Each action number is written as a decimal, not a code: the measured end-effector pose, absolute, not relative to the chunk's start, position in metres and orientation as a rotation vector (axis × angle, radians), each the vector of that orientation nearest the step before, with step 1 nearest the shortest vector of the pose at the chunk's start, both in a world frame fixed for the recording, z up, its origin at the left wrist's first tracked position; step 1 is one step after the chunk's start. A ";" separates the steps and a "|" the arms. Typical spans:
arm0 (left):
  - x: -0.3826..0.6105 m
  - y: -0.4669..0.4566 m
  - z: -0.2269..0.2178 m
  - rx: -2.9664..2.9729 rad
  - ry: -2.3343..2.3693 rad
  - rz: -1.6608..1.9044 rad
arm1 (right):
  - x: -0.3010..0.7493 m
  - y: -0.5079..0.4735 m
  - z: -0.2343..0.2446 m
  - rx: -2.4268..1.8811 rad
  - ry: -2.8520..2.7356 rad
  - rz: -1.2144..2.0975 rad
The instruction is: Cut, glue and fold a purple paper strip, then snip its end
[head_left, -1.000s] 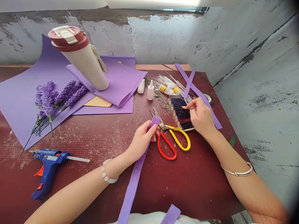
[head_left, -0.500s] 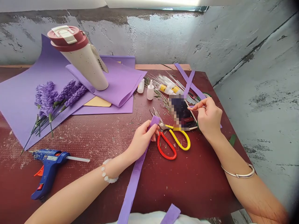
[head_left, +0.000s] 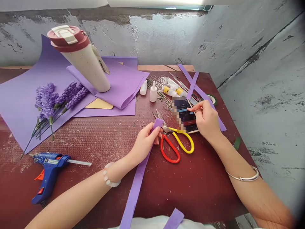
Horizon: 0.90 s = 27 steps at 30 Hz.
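Near the middle of the table my left hand (head_left: 147, 140) pinches the end of a purple paper strip (head_left: 140, 175), which trails down toward my lap. Just right of those fingers lie scissors (head_left: 169, 128) with one red and one yellow handle, blades spread slightly apart. My right hand (head_left: 206, 119) hovers at the right side of a phone (head_left: 184, 109), its screen lit and partly pixelated. The thumb and fingers are drawn together over the screen, and what they hold, if anything, is too small to make out.
Purple sheets (head_left: 114, 86) carry a tilted-looking tumbler (head_left: 85, 63) and purple flowers (head_left: 49, 100). A blue glue gun (head_left: 51, 168) lies at left. Small bottles (head_left: 153, 93), thin wires (head_left: 164, 103), crossed strips (head_left: 194, 82) and green tape (head_left: 213, 100) sit at back right, by the wall.
My right hand has moved left and slightly lower, closer over the phone; more of the screen and the green tape now show. My left hand and its strip hold still.
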<state>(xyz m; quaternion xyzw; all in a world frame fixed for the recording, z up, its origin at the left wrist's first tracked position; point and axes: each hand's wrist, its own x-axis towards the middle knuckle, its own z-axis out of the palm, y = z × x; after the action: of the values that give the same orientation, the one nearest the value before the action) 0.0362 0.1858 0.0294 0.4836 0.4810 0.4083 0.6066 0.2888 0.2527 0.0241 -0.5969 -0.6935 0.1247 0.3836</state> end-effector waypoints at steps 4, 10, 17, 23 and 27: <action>0.036 0.186 0.029 1.117 1.113 0.946 | 0.289 0.251 0.027 -1.514 -1.740 0.278; 0.036 0.186 0.029 1.102 1.108 0.958 | 0.290 0.246 0.035 -1.626 -1.617 0.190; 0.037 0.186 0.030 1.085 1.103 0.963 | 0.292 0.247 0.034 -1.667 -1.620 0.202; 0.037 0.185 0.032 1.087 1.104 0.964 | 0.293 0.245 0.035 -1.533 -1.540 0.169; 0.036 0.185 0.032 1.092 1.096 0.971 | 0.278 0.239 0.041 -1.263 -1.363 0.695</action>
<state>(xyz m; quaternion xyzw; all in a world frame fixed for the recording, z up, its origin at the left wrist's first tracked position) 0.0360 0.1846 0.0321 0.4733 0.4748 0.4209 0.6111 0.2781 0.2392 0.0410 -0.5328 -0.5752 0.2933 0.5471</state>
